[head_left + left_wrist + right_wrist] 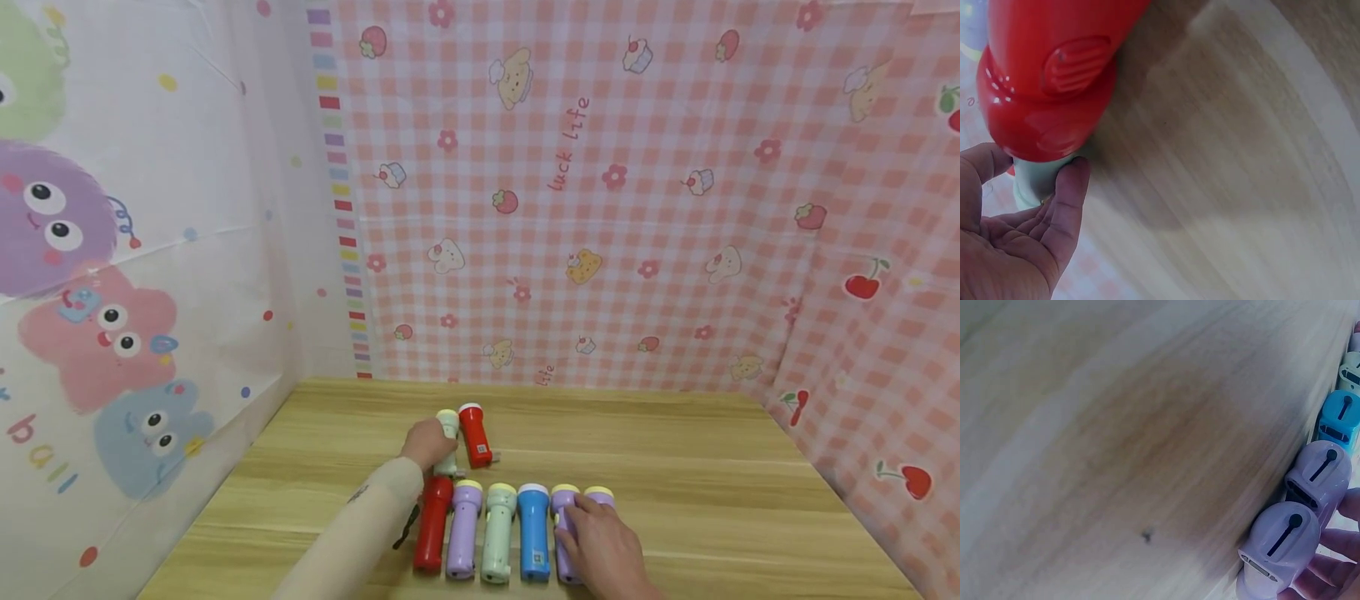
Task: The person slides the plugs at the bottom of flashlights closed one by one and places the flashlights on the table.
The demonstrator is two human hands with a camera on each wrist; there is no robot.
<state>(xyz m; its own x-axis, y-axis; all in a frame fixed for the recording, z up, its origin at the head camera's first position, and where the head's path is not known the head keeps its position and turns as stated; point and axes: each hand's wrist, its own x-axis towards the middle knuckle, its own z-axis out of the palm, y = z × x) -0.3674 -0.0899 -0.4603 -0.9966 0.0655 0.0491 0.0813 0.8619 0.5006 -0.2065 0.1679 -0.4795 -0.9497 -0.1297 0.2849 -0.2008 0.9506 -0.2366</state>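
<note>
My left hand (429, 443) grips a pale green flashlight (446, 467) behind the left end of a row. In the left wrist view, its thumb and fingers lie on both sides of the green barrel, partly hidden behind a large red flashlight (1047, 81). To the right of that green one lies another red flashlight (476, 433) with a white rim. My right hand (606, 546) lies over two purple flashlights at the row's right end. Its fingers curl along the outermost purple flashlight (1282, 544), with one digit by the neighbouring purple flashlight (1319, 472).
Along the front of the wooden table (705, 467), the row also has a purple flashlight (465, 533), a pale green flashlight (497, 533) and a blue flashlight (534, 529). A dark strap (406, 527) hangs by the row's red flashlight. Patterned cloth (570, 208) stands behind and at both sides.
</note>
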